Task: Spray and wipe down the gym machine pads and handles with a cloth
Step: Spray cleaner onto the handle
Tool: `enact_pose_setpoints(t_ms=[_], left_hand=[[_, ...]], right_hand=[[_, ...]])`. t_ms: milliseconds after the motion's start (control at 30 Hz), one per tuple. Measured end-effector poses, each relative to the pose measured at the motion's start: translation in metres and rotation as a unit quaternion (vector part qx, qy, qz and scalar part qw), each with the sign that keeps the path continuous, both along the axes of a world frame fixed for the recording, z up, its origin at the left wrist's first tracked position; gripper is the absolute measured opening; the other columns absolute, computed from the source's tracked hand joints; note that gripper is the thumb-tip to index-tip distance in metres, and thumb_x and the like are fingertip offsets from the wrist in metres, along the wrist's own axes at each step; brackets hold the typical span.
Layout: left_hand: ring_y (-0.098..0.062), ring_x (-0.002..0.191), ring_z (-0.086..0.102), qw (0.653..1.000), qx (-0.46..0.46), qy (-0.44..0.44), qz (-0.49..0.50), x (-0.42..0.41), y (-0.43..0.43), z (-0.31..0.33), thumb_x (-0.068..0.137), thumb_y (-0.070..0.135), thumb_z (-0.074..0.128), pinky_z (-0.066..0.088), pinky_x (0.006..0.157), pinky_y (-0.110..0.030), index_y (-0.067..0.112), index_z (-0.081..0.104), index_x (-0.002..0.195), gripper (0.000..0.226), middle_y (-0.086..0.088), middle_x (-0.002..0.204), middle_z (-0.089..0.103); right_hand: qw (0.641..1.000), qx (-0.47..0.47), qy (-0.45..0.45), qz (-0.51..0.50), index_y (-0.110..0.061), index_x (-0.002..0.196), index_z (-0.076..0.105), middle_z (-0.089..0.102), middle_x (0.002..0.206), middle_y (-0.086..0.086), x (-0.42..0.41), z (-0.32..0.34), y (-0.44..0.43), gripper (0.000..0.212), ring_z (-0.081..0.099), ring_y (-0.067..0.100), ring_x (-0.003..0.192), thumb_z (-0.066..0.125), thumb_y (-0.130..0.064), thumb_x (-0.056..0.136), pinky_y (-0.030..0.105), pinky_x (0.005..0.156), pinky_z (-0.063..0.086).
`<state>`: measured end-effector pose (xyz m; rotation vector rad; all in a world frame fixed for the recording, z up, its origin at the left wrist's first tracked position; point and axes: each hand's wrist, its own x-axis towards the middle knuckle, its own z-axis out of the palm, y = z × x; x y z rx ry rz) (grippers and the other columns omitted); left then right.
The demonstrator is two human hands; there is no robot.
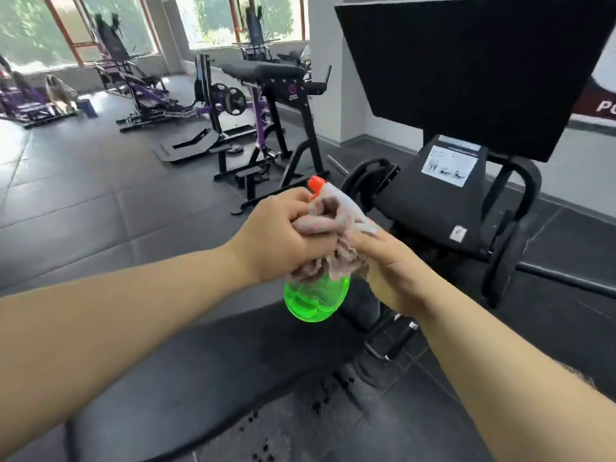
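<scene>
Spray bottle [316, 298] upright, nozzle [316, 183] up, left hand [280, 235], right hand [390, 271] gripping cloth [336, 258]

Both hands meet over a black pad [200, 378] flecked with dark wet spots. The left hand [283, 235] and right hand [390, 271] are curled round a crumpled cloth [333, 225] bunched against the neck of a green spray bottle [316, 295] with an orange nozzle. Beyond them stands a black machine [466, 71] – purple-framed ones [233, 105] line the windows.

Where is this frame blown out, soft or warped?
Head view: windows blown out, glare on the floor beneath; distant purple machines soft; black plate skewed by wide-angle lens; left hand, right hand, cloth and green spray bottle fairly sharp.
</scene>
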<state>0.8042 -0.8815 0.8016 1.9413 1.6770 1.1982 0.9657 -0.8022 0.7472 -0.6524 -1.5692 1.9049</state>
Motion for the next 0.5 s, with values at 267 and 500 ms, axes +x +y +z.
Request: enact_pose_setpoints(t_ms=[267,500], left_hand=[[-0.009,0.070,0.065,0.985,-0.056,-0.154,0.057,-0.101,-0.166,0.049,0.053,0.039,0.070,0.054,0.072,-0.027,0.024,0.076,0.070,0.023,0.004,0.073,0.072],[-0.014,0.082,0.069,0.988,-0.061,-0.093,0.111,-0.234,-0.275,0.051,0.067,0.032,0.070,0.056,0.079,-0.032,0.017,0.069,0.090,0.029,-0.008,0.091,0.075]], right_hand=[[0.992,0.058,-0.040,0.100,-0.016,0.112,0.072,0.074,0.112,0.006,-0.116,0.062,-0.153,0.038,0.067,0.021,0.109,0.052,-0.045,0.099,0.045,0.103,0.047],[0.990,0.114,-0.077,0.032,-0.002,0.103,0.071,0.071,0.104,0.024,-0.255,0.075,-0.256,0.039,0.069,0.032,0.089,0.059,-0.039,0.096,0.055,0.089,0.054]])
